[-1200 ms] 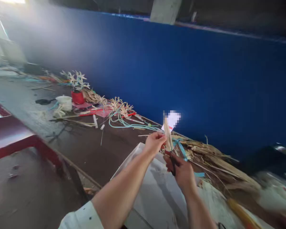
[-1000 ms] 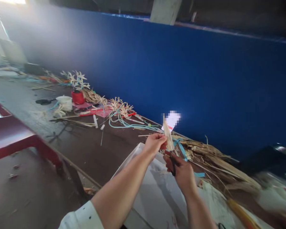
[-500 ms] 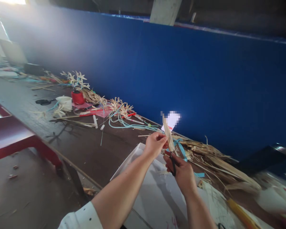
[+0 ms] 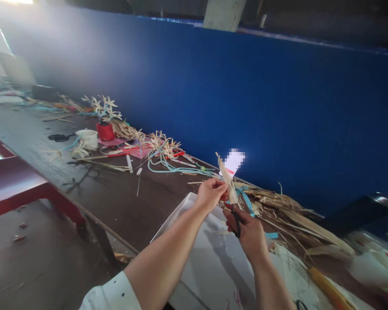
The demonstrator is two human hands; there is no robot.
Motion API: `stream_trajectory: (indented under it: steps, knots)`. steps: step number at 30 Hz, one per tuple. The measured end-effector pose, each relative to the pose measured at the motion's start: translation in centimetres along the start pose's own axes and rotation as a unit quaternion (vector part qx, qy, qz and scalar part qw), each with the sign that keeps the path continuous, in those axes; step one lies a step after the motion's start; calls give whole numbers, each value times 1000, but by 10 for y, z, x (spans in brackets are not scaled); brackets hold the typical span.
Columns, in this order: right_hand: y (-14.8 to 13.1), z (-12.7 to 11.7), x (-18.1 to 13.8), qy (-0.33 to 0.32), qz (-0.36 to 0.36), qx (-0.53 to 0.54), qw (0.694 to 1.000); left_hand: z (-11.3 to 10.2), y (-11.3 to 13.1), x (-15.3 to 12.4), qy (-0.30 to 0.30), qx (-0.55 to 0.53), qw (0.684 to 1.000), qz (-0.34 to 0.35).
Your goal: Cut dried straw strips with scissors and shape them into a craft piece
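My left hand [image 4: 211, 194] pinches a pale dried husk strip [image 4: 229, 185] between thumb and fingers, its narrow tip pointing up and away. Just below and to the right, my right hand [image 4: 247, 232] is closed around black-handled scissors [image 4: 236, 223]. The scissor blades are mostly hidden by the fingers near the strip's lower end, so whether they touch it I cannot tell. Both hands are above a white box lid or tray [image 4: 213, 249] at the table's near side.
Dried husks [image 4: 297, 215] lie along the blue partition [image 4: 245, 94] on the right. Husk flowers [image 4: 163, 144], teal cord [image 4: 181, 168], a red thread spool [image 4: 105, 131], a white cup [image 4: 88, 138] and another pair of scissors [image 4: 60, 137] lie leftward. A red stool [image 4: 22, 185] stands at left.
The husk strip has turned slightly in my left hand, its tip leaning further left. My right hand with the scissors has shifted slightly down and right, away from the strip.
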State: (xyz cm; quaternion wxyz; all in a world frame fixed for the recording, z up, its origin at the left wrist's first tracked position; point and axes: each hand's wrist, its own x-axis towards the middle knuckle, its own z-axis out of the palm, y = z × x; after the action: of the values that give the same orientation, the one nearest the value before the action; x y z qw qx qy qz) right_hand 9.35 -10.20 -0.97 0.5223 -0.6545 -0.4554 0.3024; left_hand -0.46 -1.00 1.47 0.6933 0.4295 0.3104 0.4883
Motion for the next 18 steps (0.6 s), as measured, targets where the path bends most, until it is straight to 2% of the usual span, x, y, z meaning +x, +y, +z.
stream_trajectory:
  steps: [18]
  knots:
    - [-5,0,-2,-1,-5,10,1000,0,-8,3,-20,-22,1000,-5]
